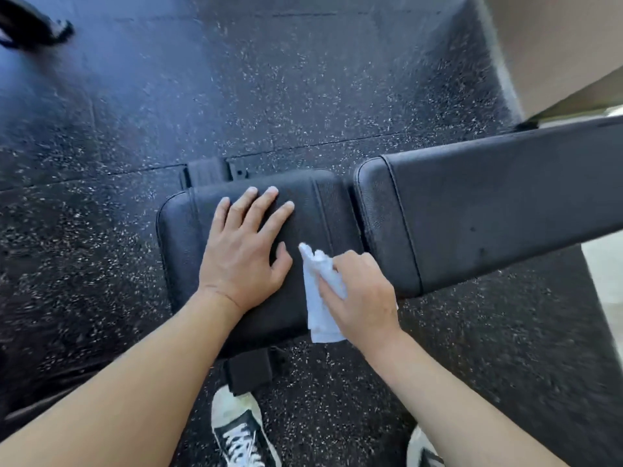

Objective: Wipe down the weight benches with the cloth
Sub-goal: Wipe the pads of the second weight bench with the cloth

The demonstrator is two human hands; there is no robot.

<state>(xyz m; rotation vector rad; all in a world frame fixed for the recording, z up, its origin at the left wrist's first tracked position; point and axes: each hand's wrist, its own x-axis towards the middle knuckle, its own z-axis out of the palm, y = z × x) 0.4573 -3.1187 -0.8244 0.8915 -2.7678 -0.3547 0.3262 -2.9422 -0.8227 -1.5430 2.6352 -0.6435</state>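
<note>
A black padded weight bench lies across the view, with a short seat pad (182, 230) on the left and a long back pad (505, 210) running off to the right. My left hand (246, 251) rests flat on the seat pad with its fingers spread. My right hand (362, 294) grips a crumpled white cloth (320, 318) and holds it against the seat pad's right side, near the gap between the two pads. Part of the cloth hangs over the pad's near edge.
The floor (303, 79) is black rubber with white flecks. The bench's frame foot (247, 372) sticks out below the seat, just above my left shoe (239, 429). A beige wall (556, 45) stands at the upper right, and dark equipment (33, 25) sits at the top left.
</note>
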